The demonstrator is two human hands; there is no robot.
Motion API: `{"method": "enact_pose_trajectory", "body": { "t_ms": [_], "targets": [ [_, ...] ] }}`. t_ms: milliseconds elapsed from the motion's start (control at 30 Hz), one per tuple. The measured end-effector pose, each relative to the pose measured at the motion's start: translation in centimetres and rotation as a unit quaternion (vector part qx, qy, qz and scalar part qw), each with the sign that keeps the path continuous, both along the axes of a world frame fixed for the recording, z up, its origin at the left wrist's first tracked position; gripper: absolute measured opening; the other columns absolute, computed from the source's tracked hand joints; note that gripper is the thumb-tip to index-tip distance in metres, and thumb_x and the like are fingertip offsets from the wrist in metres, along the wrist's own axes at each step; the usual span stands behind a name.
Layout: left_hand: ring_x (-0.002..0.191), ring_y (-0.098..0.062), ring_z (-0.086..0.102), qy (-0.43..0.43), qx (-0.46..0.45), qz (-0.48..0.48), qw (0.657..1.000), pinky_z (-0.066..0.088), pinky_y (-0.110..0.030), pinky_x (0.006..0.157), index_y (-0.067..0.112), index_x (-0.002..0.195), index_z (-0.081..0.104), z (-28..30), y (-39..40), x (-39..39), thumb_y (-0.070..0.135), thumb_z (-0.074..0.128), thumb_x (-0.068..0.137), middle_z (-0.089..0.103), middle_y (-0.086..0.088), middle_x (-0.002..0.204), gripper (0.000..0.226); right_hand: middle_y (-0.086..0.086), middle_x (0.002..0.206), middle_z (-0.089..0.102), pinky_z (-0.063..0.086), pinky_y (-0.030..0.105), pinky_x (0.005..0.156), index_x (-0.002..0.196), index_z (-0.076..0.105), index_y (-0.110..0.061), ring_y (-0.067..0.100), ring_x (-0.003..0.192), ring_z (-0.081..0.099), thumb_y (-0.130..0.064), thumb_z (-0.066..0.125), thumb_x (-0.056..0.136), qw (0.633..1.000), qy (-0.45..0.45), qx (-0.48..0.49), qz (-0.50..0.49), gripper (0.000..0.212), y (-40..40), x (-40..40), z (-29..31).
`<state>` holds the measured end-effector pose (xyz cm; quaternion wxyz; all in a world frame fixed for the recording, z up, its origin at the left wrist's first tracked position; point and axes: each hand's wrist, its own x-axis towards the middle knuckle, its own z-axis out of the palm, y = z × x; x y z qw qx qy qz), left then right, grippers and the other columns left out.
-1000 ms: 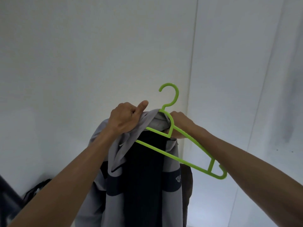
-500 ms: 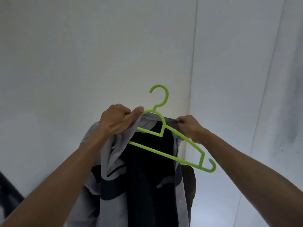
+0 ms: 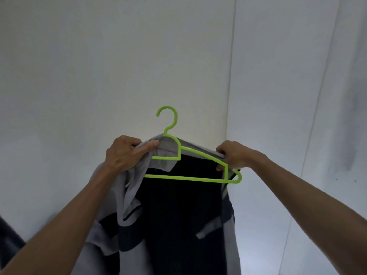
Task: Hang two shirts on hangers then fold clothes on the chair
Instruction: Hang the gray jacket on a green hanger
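A lime-green plastic hanger [image 3: 190, 178] is held up in front of a white wall, hook upward. A grey shirt with dark navy panels [image 3: 178, 225] hangs open from it, its collar draped over the hanger's left arm. My left hand [image 3: 127, 153] grips the grey collar and left shoulder of the shirt at the hanger's left side. My right hand [image 3: 233, 155] pinches the shirt's right shoulder edge against the hanger's right arm. The hanger's left end is hidden under the fabric.
White wall panels [image 3: 99, 66] fill the view, with a vertical seam [image 3: 231, 76] right of centre. A dark object [image 3: 10, 243] shows at the lower left edge.
The hanger has levelled out and the shirt has spread wider across it. My right hand slid outward along the right arm of the hanger, pulling the shoulder with it.
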<state>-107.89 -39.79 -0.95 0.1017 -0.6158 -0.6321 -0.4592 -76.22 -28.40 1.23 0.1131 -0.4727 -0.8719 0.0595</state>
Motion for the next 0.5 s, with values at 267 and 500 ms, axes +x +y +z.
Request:
{"method": "enact_pose_trajectory", "body": {
  "t_ms": [267,500],
  "targets": [
    [0.048,-0.02,0.049,0.06,0.008,0.101,0.993,0.033,-0.029,0.05,0.008,0.051,0.042,-0.7,-0.2,-0.1,0.076,0.061,0.078,0.042,0.0,0.042,0.076,0.016,0.074,0.065,0.059,0.039,0.061,0.09,0.059,-0.003,0.024,0.06,0.066,-0.007,0.069,0.093,0.873,0.438,-0.212,-0.026,0.011,0.5,1.1,-2.2],
    [0.049,-0.021,0.052,0.089,0.029,0.126,0.988,0.033,-0.026,0.047,0.013,0.048,0.043,-1.4,-0.1,-0.8,0.075,0.057,0.081,0.047,0.002,0.044,0.071,0.018,0.083,0.074,0.063,0.044,0.072,0.091,0.072,0.0,0.033,0.079,0.073,-0.001,0.084,0.076,0.953,0.266,-0.147,-0.01,0.019,0.8,3.6,0.6]
  ]
}}
